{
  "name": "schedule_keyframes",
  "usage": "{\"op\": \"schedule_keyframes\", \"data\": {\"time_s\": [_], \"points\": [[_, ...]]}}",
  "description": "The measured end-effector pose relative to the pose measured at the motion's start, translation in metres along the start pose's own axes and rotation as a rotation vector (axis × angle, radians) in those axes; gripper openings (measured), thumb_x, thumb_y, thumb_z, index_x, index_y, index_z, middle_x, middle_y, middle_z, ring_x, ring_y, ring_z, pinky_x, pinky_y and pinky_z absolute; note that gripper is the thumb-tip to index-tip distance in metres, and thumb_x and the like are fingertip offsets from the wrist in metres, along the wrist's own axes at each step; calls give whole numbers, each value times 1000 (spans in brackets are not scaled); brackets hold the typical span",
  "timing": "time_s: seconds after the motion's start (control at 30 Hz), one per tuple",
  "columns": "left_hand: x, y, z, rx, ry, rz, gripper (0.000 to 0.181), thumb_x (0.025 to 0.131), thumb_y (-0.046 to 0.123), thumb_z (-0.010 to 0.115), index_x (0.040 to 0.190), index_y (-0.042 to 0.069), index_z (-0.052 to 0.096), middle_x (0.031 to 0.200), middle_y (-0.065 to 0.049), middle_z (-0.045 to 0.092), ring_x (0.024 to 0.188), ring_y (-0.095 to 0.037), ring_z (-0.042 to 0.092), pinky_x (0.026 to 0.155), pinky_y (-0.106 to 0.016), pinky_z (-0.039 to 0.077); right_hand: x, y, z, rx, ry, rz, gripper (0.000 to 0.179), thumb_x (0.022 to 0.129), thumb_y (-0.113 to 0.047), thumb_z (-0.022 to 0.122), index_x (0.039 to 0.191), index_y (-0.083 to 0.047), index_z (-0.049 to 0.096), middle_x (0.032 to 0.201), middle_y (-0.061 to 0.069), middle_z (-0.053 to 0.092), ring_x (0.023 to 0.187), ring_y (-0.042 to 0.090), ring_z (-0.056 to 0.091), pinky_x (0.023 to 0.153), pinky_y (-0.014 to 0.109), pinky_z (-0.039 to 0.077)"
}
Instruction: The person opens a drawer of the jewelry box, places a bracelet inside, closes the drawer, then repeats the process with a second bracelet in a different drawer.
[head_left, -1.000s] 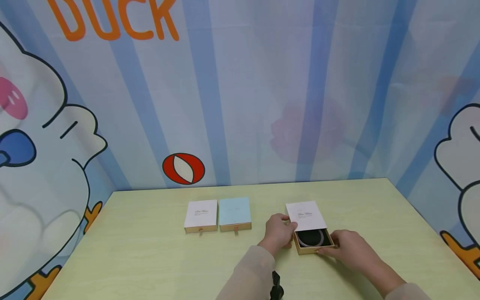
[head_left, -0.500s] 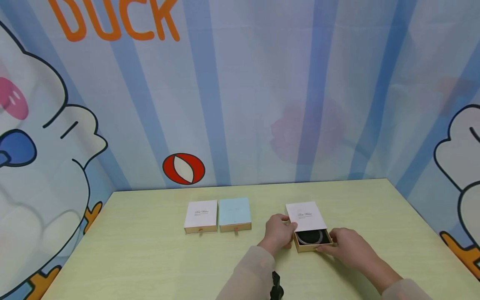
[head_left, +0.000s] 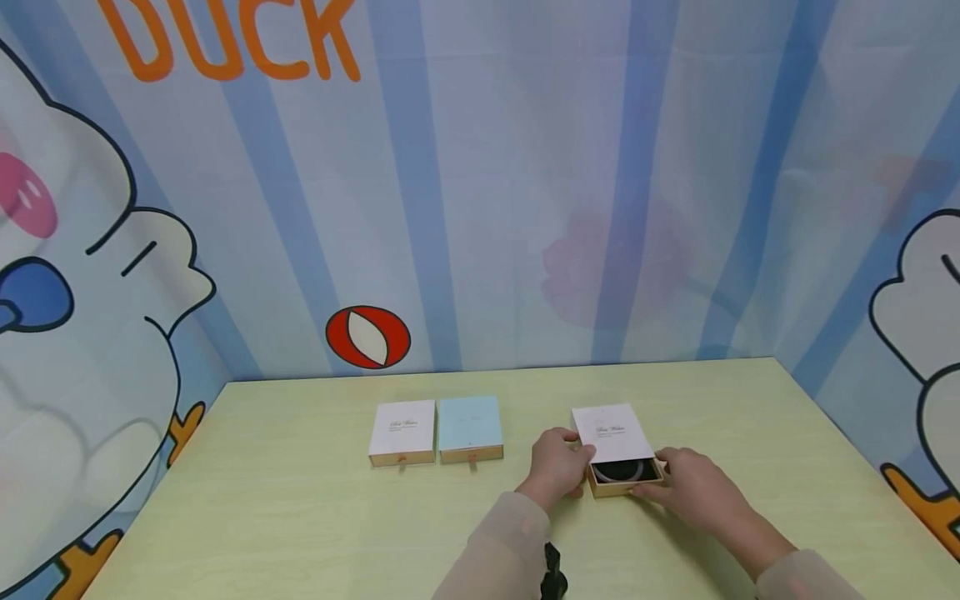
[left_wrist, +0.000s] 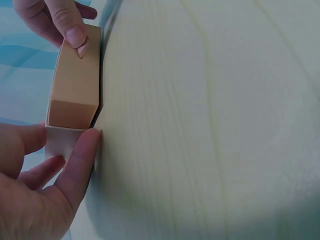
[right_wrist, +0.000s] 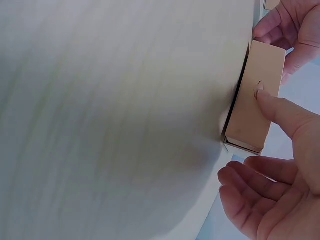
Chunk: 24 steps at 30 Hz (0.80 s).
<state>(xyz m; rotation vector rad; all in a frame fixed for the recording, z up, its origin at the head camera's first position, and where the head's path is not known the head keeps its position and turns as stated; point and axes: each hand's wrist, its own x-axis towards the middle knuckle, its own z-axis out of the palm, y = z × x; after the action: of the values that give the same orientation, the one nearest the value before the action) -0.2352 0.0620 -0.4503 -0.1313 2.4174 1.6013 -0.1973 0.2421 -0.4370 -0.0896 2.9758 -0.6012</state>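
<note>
A white-topped jewelry box [head_left: 611,432] lies on the table with its tan drawer [head_left: 626,490] partly out toward me. Inside the drawer, part of a pale ring-shaped bangle [head_left: 619,481] shows on a black bed; the rest is under the sleeve. My left hand [head_left: 555,468] grips the sleeve at its left side. With its thumb, my right hand [head_left: 693,487] presses the drawer front at the small ribbon tab [right_wrist: 259,90]. In the right wrist view its other fingers [right_wrist: 245,187] are loosely bent beside the box's corner.
To the left, a white-topped box [head_left: 402,427] and a light blue box [head_left: 470,423] stand side by side, drawer fronts facing me. A printed cloth backdrop [head_left: 510,183] rises behind the pale wooden table [head_left: 315,483].
The drawer has slid farther into the sleeve, hiding more of the bangle. My right hand has moved forward with it, while my left hand and the sleeve have stayed put.
</note>
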Motion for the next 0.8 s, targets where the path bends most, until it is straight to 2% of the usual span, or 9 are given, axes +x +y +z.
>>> {"op": "schedule_keyframes", "data": {"time_s": [0.07,0.17,0.3,0.43,0.8], "points": [[0,0,0,2,1,1,37,91,20,63,124,5,57,67,-4,59,53,-16,58,46,-27,52,1,0,0,-11,3,-4,77,75,-49,74,120,12,57,96,13,66,74,17,52,61,34,44],[1,0,0,9,0,1,38,91,21,63,124,5,57,67,-3,58,52,-16,58,46,-26,51,2,0,0,-11,6,-9,73,76,-47,74,118,10,58,90,9,64,72,17,51,59,33,42],[2,1,0,17,1,-9,38,90,21,64,124,6,57,69,-2,57,51,-15,56,46,-26,51,2,-1,0,-9,15,-14,60,76,-44,75,108,5,63,76,2,55,66,16,45,55,29,34],[2,1,1,21,4,-16,38,90,21,64,124,6,58,68,-3,57,49,-15,55,46,-26,51,3,-1,0,-11,17,-12,50,77,-44,74,99,0,64,71,1,50,63,16,42,53,28,31],[5,-2,3,7,4,-16,36,90,21,64,122,5,58,62,-3,58,48,-13,53,42,-24,48,5,-3,-2,-44,12,-5,50,75,-45,75,94,0,64,74,2,57,62,16,44,52,27,34]]}}
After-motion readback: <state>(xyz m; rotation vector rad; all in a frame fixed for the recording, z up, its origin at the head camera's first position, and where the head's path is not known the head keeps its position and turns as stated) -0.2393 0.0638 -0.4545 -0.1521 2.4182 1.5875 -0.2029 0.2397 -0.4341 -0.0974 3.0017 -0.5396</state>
